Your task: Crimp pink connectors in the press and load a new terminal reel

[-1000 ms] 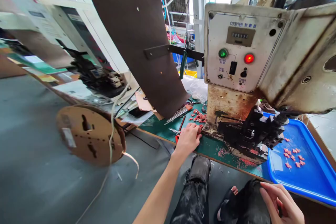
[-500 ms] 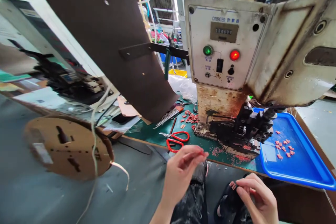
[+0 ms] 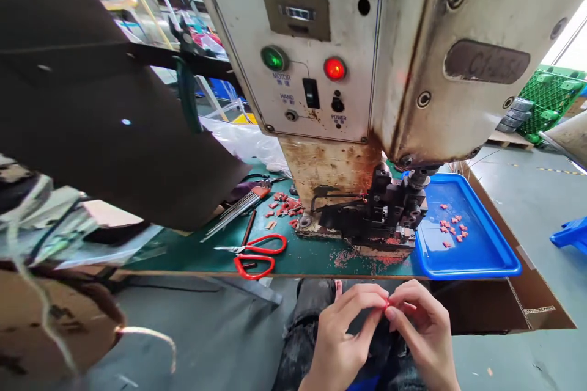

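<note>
My left hand (image 3: 346, 330) and my right hand (image 3: 422, 325) meet in front of the bench edge, above my lap. Both are closed in a pinch, fingertips touching, around a small red piece (image 3: 387, 303) that is mostly covered by the fingers. Beyond the hands stands a worn press machine (image 3: 339, 186) with a counter panel, its black tooling (image 3: 389, 208) low on the right. Similar small reddish pieces (image 3: 452, 226) lie in a blue tray (image 3: 477, 266) beside the tooling.
Red-handled scissors (image 3: 259, 250) lie on the green bench (image 3: 312, 263), near metal rods (image 3: 236, 214) and a pile of red pieces (image 3: 285, 204). A dark curved sheet (image 3: 114, 153) hangs at left. Below it is a cardboard reel (image 3: 59, 330). A cardboard box (image 3: 541, 305) stands under the tray.
My hands were apart, each pinching near its own side; now their fingertips have come together at the small red piece. The view has turned to the right and nearer the machine.
</note>
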Motion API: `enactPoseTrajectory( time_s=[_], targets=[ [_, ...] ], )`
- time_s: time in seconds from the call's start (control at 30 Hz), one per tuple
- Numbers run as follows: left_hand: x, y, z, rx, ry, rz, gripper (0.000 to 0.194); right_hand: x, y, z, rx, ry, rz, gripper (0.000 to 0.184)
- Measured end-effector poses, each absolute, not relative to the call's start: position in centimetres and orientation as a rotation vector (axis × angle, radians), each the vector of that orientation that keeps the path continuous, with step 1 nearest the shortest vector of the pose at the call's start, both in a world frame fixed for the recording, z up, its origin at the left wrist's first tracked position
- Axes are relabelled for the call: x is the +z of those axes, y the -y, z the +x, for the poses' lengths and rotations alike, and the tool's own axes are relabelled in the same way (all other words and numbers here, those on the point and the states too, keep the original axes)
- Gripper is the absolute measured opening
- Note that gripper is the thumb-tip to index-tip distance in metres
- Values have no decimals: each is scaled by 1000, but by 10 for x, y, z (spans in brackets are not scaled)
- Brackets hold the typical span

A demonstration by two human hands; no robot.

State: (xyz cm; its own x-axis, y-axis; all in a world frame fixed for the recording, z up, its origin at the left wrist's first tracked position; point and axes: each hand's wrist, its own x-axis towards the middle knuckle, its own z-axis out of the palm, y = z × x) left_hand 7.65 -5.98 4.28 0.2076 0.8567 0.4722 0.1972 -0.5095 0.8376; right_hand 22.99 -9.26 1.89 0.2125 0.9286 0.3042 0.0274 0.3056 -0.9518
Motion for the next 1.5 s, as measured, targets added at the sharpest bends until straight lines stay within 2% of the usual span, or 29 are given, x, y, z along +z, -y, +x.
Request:
enactPoseTrajectory(
  time_s=[0.27, 0.43, 0.73, 0.87, 1.0, 1.17, 1.5],
  targets=[
    [45, 57, 77, 1151, -1032, 1448, 8, 16, 86, 228, 788, 1208, -1053, 14],
    [47, 50, 77, 1076, -990, 1276, 20, 16, 90, 235, 764, 1267, -1071, 13],
    [50, 36, 80, 1001, -922, 1186, 32, 27, 75, 242, 519, 1427, -976, 4],
    [48, 29, 81, 969, -866, 1109, 34, 28, 69, 243, 484, 1442, -993, 6],
    [46, 27, 80, 981, -896, 1169, 36, 31, 64, 249, 501, 1494, -1043, 4],
    [37, 29, 76, 1029, -995, 1313, 38, 37, 47, 261, 483, 1284, -1128, 9],
    [7, 50, 69, 874, -1084, 1589, 37, 37, 11, 261, 330, 1208, -1230, 20]
  ],
)
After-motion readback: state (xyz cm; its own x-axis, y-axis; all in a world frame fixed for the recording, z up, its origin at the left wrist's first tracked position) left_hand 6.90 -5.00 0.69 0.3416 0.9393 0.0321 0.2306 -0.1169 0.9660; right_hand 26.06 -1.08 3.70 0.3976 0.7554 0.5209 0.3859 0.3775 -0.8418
